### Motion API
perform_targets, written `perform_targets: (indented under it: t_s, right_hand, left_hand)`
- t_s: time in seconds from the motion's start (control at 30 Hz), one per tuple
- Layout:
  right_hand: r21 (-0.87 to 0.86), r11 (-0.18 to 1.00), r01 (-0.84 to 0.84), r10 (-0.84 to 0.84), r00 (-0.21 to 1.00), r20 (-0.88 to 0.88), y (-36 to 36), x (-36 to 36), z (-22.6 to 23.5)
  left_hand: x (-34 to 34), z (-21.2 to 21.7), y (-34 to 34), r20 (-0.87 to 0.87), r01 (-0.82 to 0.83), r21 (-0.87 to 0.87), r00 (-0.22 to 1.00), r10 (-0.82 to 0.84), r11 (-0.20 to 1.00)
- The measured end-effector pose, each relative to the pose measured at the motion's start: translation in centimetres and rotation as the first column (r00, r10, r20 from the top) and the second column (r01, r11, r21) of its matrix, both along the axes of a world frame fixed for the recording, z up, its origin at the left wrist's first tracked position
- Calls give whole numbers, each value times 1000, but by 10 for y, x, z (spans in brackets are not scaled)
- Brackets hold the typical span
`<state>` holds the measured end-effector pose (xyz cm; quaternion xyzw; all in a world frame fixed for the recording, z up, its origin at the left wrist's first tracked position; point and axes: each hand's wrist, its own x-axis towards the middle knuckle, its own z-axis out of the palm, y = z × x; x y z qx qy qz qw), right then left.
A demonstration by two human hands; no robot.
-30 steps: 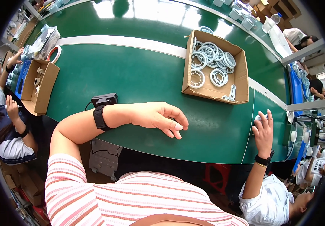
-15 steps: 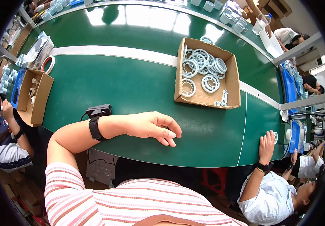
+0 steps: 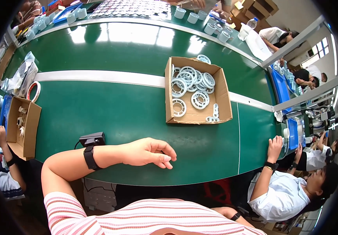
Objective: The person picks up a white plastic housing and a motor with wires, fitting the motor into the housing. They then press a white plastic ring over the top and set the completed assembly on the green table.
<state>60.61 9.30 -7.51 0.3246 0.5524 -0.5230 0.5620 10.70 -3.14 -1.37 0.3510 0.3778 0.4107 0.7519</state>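
My left hand (image 3: 147, 152) hovers or rests at the near edge of the green table, palm inward. Its fingers are loosely bent and apart, with nothing in them. A black band (image 3: 91, 158) is round that wrist. Beside the forearm a small black device (image 3: 92, 139) with a cable stands on the table. Beyond the hand, to the right, is an open cardboard box (image 3: 198, 118) with several pale blue spoked rings (image 3: 200, 100) and small linked pieces (image 3: 215, 111) inside. My right hand (image 3: 223, 212) is low at my side, below the table edge; its fingers are hidden.
At left stand a smaller cardboard box (image 3: 31, 131), a tape roll (image 3: 33, 91) and a clear plastic bag (image 3: 22, 80). A white strip (image 3: 98, 76) crosses the green table (image 3: 98, 105). A co-worker in a white shirt (image 3: 280, 197) sits close at right; pale cups (image 3: 210, 28) stand along the far side.
My view has shifted, so the table and boxes sit lower and further left. My left hand keeps its loose pose. My right wrist and part of that hand have come into view.
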Motion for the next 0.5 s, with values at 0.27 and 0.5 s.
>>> perform_targets:
  t_s: [0.27,0.5]
  right_hand:
    - [507,730,458,40,713,-700,123,-135,219]
    - [577,458,676,390,431,-814,263,-288,229]
  left_hand:
    - [-1,-3,-5,-85,58,43,995,-54,997]
    - [-3,-5,-3,-24,64,24,998,-63,998]
